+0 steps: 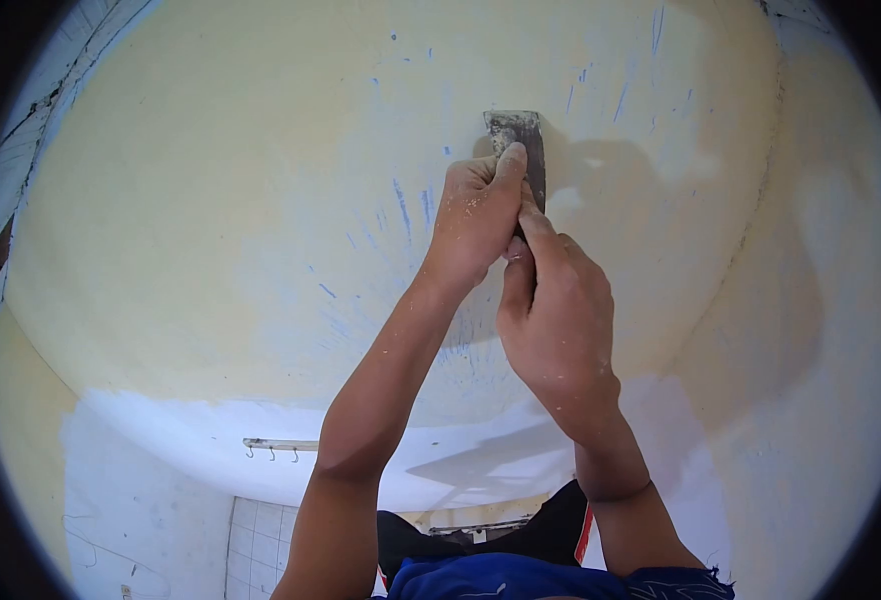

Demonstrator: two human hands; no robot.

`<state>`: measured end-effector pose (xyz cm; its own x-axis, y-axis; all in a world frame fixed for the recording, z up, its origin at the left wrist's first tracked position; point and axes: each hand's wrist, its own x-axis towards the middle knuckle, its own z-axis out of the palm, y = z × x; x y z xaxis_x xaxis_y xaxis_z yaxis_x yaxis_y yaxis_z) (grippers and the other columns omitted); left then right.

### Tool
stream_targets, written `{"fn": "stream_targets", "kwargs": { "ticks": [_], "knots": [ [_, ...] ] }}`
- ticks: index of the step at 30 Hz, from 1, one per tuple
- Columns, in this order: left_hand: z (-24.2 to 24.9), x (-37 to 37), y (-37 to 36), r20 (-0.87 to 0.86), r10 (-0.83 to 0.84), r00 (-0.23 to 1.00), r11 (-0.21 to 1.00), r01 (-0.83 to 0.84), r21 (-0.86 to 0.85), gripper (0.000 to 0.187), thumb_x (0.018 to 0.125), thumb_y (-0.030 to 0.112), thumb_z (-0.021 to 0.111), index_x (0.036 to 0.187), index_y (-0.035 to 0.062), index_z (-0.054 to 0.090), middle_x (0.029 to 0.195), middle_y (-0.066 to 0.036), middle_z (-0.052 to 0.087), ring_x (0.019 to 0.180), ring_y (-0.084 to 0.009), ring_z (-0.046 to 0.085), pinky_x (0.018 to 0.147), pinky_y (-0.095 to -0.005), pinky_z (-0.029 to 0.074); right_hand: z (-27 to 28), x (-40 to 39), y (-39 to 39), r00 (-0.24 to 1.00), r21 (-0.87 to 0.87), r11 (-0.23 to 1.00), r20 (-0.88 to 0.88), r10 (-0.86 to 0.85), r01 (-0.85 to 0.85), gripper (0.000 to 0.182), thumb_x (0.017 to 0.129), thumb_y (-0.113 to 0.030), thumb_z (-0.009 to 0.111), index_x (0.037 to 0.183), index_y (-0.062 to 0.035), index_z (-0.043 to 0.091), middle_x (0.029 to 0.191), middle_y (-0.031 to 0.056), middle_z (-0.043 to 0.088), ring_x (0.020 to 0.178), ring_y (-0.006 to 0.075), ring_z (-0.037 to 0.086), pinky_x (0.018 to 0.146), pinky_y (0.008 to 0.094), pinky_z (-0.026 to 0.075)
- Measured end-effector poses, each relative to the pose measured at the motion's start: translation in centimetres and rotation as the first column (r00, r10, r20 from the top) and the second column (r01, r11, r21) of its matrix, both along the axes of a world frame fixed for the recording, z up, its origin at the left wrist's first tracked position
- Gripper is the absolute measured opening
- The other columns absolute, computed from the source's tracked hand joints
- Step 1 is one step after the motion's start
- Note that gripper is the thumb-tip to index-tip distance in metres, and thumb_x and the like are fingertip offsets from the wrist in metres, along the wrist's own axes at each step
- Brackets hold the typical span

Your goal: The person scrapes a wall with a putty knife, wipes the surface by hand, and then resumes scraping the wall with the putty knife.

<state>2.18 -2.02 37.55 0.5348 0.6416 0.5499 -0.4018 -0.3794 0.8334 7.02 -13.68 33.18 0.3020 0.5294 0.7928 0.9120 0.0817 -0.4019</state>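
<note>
Yellowish wall [211, 200] with blue scratches, white band below | scraper [517, 135] pressed flat near wall's upper middle | left hand [476, 220] and right hand [551, 310] both clamped on its handle | step: mid-scrape, judged | next: firm, steady blade pressure

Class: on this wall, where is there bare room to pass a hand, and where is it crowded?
Free: the yellow wall left of the left hand, and right of the right hand. Crowded: both hands on the scraper.
</note>
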Motion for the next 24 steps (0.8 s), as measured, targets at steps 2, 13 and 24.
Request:
{"fn": "stream_targets", "kwargs": {
  "ticks": [2, 13, 24],
  "knots": [
    [1.0, 0.3, 0.2, 0.005, -0.015, 1.0, 1.0, 0.015, 0.002, 0.049, 0.104, 0.027, 0.049, 0.062, 0.0036, 0.056, 0.055, -0.004, 0.055, 0.041, -0.0095, 0.045, 0.039, -0.0258, 0.037, 1.6, 0.5, 0.2, 0.999, 0.042, 0.999, -0.009, 0.034, -0.033, 0.044, 0.094, -0.01, 0.056, 0.136, -0.0004, 0.054, 0.085, 0.0206, 0.063, 0.072, 0.0383, 0.067, 0.064, 0.0468, 0.054],
    [-0.6, 0.9, -0.3, -0.075, 0.086, 0.993, 0.995, -0.081, 0.065, 0.047, 0.103, 0.026, 0.049, 0.064, 0.0013, 0.057, 0.056, -0.006, 0.057, 0.045, -0.0101, 0.049, 0.042, -0.0268, 0.04, -1.7, 0.8, 0.7, 0.997, 0.112, 0.993, -0.057, 0.052, -0.045, 0.048, 0.093, -0.009, 0.055, 0.141, -0.0021, 0.05, 0.079, 0.0204, 0.061, 0.072, 0.0387, 0.066, 0.065, 0.0469, 0.052],
    [1.3, 2.2, -0.6, -0.029, 0.037, 0.999, 0.994, -0.034, 0.101, 0.046, 0.103, 0.024, 0.048, 0.064, 0.0009, 0.057, 0.056, -0.005, 0.056, 0.044, -0.011, 0.048, 0.041, -0.0279, 0.04, 0.9, 1.2, -0.3, 0.997, 0.064, 0.998, -0.081, -0.013, 0.018, 0.041, 0.094, -0.008, 0.055, 0.133, 0.0001, 0.056, 0.082, 0.0216, 0.064, 0.072, 0.0386, 0.066, 0.065, 0.0483, 0.052]
  ]
}}
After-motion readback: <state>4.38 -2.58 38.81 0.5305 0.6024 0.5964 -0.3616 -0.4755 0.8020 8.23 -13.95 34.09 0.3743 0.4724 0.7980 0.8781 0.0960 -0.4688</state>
